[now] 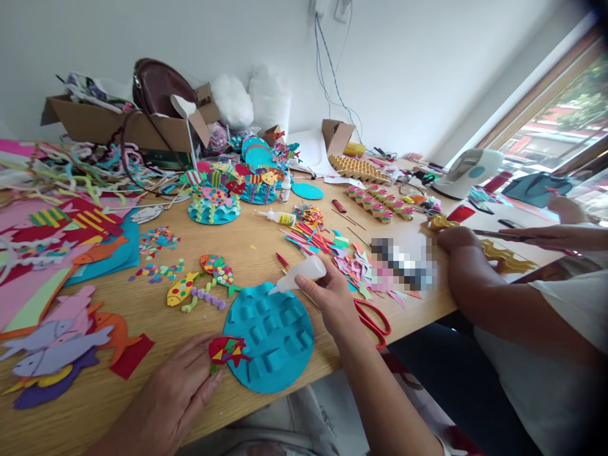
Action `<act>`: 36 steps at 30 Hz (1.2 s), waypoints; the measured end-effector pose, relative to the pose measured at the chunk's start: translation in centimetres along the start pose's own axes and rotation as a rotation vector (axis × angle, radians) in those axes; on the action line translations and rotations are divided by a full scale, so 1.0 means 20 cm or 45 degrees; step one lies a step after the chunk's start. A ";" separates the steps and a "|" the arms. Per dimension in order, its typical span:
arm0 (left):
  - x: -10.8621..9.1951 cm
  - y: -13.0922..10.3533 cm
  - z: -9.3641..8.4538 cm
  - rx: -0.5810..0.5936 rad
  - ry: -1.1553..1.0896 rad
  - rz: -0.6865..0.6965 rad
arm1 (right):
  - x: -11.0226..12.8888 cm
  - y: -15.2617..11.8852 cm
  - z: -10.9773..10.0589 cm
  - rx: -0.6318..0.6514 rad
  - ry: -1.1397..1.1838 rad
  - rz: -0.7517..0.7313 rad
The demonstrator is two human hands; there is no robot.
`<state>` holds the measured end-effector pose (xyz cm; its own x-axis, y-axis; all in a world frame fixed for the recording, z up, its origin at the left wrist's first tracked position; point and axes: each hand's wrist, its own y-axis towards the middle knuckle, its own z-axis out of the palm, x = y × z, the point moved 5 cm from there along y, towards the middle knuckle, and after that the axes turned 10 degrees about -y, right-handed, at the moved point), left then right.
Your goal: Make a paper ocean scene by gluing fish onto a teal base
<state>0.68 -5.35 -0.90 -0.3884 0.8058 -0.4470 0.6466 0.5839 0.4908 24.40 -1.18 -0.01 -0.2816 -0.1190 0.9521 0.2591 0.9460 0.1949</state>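
Head view: one wooden table, its far edge against the wall, its near edge running before the wearer. Item, a blue disc set with raised blue loops, lying close to that near edge, midway along. Likely hazards: the squeeze bottle is tipped nozzle-down over the disc's far rim, so a hard squeeze could let out too much and mark the surface; the red fish laps the disc's left rim with its tail and could smear anything wet there; a careless sleeve could push the disc off the near edge; the red-handled scissors, beside the right forearm near the same edge, could be knocked down. Item, left hand: thumb and fingertips brought together, pinching the red fish at its head end. Item, right hand: fingers closed round the squeeze bottle, thumb along its side; whether the nozzle touches the disc, cannot tell. Item, a yellow spotted fish and a purple curl, on the wood toward the far edge from the left hand. Item, felt fish cut-outs, heaped toward the table's left end. Item, a co-worker's arm, reaching over the near edge toward the right end.
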 end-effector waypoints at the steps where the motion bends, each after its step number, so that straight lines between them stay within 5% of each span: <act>1: 0.00 0.00 0.00 0.008 0.001 -0.004 | -0.02 0.00 0.00 -0.017 0.063 0.045; 13: 0.01 -0.01 0.01 0.069 0.047 -0.007 | -0.11 0.02 -0.04 -0.143 0.341 0.273; 19: 0.02 -0.02 0.02 0.137 0.047 -0.036 | -0.12 0.03 -0.05 -0.126 0.111 0.280; 27: -0.01 0.02 -0.01 0.032 0.038 0.000 | -0.08 0.03 -0.09 -0.147 -0.200 0.121; 36: -0.01 0.00 -0.01 0.005 0.073 0.026 | -0.13 0.03 -0.09 -0.149 0.498 0.311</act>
<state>0.64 -5.45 -0.54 -0.4119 0.8221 -0.3931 0.6573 0.5668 0.4966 26.89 -0.93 -1.93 0.1634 -0.0231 0.9863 0.3832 0.9227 -0.0419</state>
